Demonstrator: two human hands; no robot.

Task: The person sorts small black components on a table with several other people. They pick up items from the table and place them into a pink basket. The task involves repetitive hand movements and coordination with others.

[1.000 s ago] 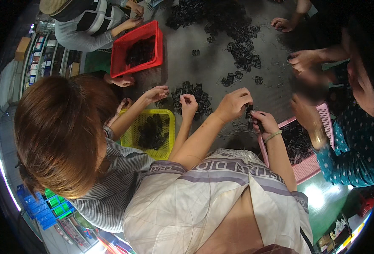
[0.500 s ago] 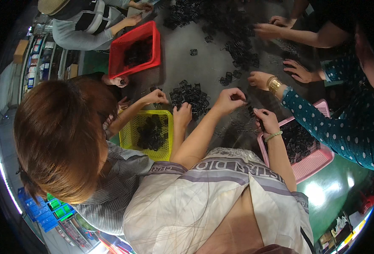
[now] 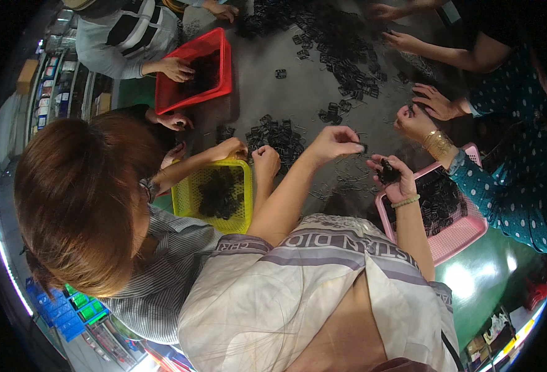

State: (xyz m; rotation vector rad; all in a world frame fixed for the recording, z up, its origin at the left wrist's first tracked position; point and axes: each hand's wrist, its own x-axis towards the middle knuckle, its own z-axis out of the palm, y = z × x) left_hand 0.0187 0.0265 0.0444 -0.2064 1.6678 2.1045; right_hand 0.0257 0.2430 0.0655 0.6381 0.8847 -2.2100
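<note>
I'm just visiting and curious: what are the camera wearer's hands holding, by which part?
The right hand cradles black pieces in its palm; the left hand may pinch a dark piece. By which part cannot be told.

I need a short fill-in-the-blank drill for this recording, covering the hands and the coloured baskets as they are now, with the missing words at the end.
1. The small parts held in the right hand are coloured ____.
2. The yellow basket stands to the ____ of the left hand.
3. The nearby basket beside the right hand is coloured ____.
4. The uppermost basket in the picture is coloured ____.

Missing words: black; left; pink; red.
</note>
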